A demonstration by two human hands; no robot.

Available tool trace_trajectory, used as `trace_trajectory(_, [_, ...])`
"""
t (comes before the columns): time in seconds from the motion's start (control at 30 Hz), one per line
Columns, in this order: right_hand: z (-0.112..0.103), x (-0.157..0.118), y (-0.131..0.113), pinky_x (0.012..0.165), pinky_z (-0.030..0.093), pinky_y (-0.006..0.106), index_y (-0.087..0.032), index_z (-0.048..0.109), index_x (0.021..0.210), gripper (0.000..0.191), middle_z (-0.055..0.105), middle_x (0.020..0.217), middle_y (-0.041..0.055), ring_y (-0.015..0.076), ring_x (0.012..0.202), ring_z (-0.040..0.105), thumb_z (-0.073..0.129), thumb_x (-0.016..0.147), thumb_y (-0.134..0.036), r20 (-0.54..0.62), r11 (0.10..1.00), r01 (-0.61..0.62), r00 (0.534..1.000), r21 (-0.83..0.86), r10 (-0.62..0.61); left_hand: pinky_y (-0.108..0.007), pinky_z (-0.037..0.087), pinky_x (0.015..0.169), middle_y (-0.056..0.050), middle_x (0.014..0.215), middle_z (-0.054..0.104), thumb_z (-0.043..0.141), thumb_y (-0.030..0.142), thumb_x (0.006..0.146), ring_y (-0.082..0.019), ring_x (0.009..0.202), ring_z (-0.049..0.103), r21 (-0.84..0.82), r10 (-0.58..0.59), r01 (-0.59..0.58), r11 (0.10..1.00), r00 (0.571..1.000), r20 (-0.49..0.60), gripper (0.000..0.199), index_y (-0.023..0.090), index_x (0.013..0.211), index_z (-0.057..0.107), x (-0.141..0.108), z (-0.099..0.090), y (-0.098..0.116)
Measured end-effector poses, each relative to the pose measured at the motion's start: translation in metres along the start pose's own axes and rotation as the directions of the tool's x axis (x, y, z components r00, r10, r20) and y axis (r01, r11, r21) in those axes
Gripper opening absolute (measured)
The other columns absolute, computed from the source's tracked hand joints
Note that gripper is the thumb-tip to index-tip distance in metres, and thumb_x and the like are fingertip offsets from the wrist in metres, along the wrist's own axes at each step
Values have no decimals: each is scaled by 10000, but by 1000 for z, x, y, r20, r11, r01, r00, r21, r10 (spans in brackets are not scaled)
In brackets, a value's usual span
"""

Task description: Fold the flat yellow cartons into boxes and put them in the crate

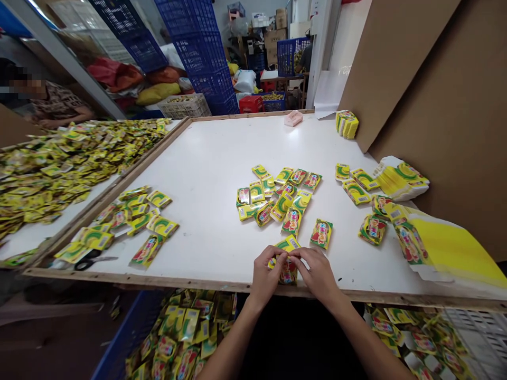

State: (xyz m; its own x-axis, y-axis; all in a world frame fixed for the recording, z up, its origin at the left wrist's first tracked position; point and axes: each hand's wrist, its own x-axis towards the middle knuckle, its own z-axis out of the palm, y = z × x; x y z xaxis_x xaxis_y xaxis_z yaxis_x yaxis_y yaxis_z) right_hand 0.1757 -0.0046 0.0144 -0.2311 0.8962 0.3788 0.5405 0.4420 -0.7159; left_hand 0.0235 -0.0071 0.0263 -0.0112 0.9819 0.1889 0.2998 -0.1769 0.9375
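Close to the table's front edge, my left hand (269, 270) and my right hand (316, 269) meet, their thumbs and forefingers closed on a small yellow carton (288, 274) printed with colourful lettering. My fingers hide part of it. Just beyond the fingertips is another yellow-and-green carton (288, 243), partly covered by my hands. To the right of it, a single carton (321, 233) lies flat with its lettering up. A loose group of similar cartons (282, 205) spreads over the white table (209, 158) farther out.
Left on the table are more cartons (147, 250) and black-handled scissors (87, 260). At right lie flat carton stacks (404, 178), a yellow printed sheet (455, 248) and a cardboard wall (443, 105). Filled baskets stand below the edge. A co-worker (59, 103) sits behind a heaped table.
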Motion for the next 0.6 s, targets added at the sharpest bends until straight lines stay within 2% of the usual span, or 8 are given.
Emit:
trace_trajectory(0.17, [0,2,-2,765,428,361,-224,674,917,241,724,878,45,206,743,631,444,959,-284,-12,999,22,1000,-28,-22,-257,459,703,-29,748,659,588,340,843,-159,727,583,-46,-64,63,997,998,-20,191,175,794,670,-3,3,-2])
trace_trajectory(0.4, [0,-9,2,789,476,338,-245,672,1000,196,711,945,43,218,892,632,508,929,-328,-51,988,-54,997,144,62,-269,464,750,-37,790,662,617,369,821,-175,785,592,-239,-135,120,964,990,-47,206,172,800,674,-7,11,-12])
trace_trajectory(0.5, [1,-12,2,794,487,335,-248,667,1014,187,707,949,37,214,891,631,529,915,-327,-32,979,-101,994,179,109,-277,470,767,-40,790,652,624,355,820,-174,794,595,-329,-123,100,939,991,-49,196,168,798,679,-5,12,-15])
trace_trajectory(0.6, [3,-10,2,783,499,334,-243,671,987,185,705,932,41,211,875,636,521,914,-324,-32,970,-118,991,210,128,-302,473,814,-71,875,667,635,346,814,-199,876,607,-341,-99,83,936,995,-31,195,167,857,700,-6,9,-17])
